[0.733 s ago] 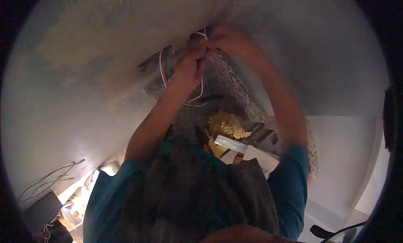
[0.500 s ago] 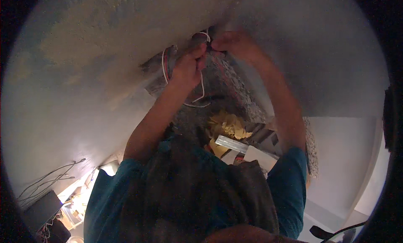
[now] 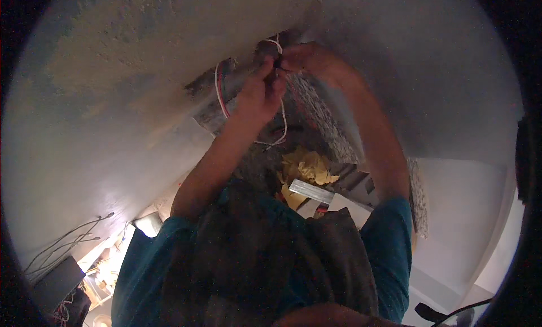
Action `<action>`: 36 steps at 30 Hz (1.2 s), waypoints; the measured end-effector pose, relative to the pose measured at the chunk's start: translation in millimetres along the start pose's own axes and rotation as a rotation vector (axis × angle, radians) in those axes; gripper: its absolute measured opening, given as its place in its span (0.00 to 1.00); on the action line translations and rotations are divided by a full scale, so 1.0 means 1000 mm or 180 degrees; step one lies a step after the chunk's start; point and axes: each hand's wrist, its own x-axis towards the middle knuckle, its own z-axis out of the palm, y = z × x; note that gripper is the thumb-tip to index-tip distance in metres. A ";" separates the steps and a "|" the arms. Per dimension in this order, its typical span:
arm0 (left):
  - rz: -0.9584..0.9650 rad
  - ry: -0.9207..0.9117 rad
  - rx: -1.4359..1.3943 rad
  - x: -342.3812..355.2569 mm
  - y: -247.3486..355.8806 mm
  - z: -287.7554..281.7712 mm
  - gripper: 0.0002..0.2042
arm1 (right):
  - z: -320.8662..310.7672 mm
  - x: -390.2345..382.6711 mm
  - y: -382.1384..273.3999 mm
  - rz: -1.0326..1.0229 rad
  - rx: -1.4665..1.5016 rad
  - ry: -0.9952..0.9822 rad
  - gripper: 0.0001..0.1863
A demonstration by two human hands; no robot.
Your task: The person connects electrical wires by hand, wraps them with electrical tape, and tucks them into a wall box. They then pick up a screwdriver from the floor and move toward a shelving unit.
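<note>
Both my hands are raised close together at a recess where two walls meet. A white wire (image 3: 284, 119) hangs out below my left hand (image 3: 259, 95), whose fingers are closed, with thumb and fingertips pointing up. My right hand (image 3: 310, 61) comes in from the right, fingers pinched right beside the left fingertips. Between them is a small dark spot; what the right fingers grip is hidden. Another white wire loop (image 3: 273, 42) curves down to this point from above. Left of my left wrist, white and red wires (image 3: 219, 90) come out of a broken-out slot in the wall.
Below the hands are crumpled yellow paper (image 3: 307, 166), a silvery strip (image 3: 310, 191) and a white box-like piece (image 3: 349, 208). A rough speckled edge (image 3: 327, 121) runs down the right. Dark cables (image 3: 73, 236) and a dark box (image 3: 56, 284) are at lower left, near bright light.
My left hand has shifted slightly right and its fingers have opened a little around the pinch point. The hanging white wire has swung right. My right hand has moved slightly left.
</note>
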 end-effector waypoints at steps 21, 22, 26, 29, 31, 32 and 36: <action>0.2172 -0.0283 0.2896 -0.002 -0.022 -0.025 0.06 | 0.043 -0.006 -0.060 -0.0952 -0.1936 0.0611 0.25; 0.2342 -0.0382 0.3602 0.001 -0.016 -0.030 0.09 | 0.041 -0.012 -0.062 -0.0949 -0.1936 0.0616 0.25; 0.0532 -0.1005 0.0484 0.021 0.004 -0.052 0.10 | 0.046 -0.018 -0.078 -0.0349 -0.1850 0.1297 0.30; 0.0510 -0.0182 0.0932 0.013 -0.007 -0.018 0.10 | 0.041 -0.017 -0.057 -0.0198 -0.2502 0.1642 0.34; 0.0670 0.0145 0.0894 0.008 -0.012 -0.001 0.05 | 0.037 -0.013 -0.043 -0.0419 -0.2862 0.1879 0.36; 0.0676 0.0156 0.0898 0.007 -0.009 -0.001 0.05 | 0.034 -0.011 -0.042 -0.0508 -0.2843 0.1632 0.34; 0.0567 -0.0007 0.1185 0.008 -0.003 -0.004 0.05 | 0.018 -0.014 -0.048 -0.0296 -0.2703 0.0729 0.26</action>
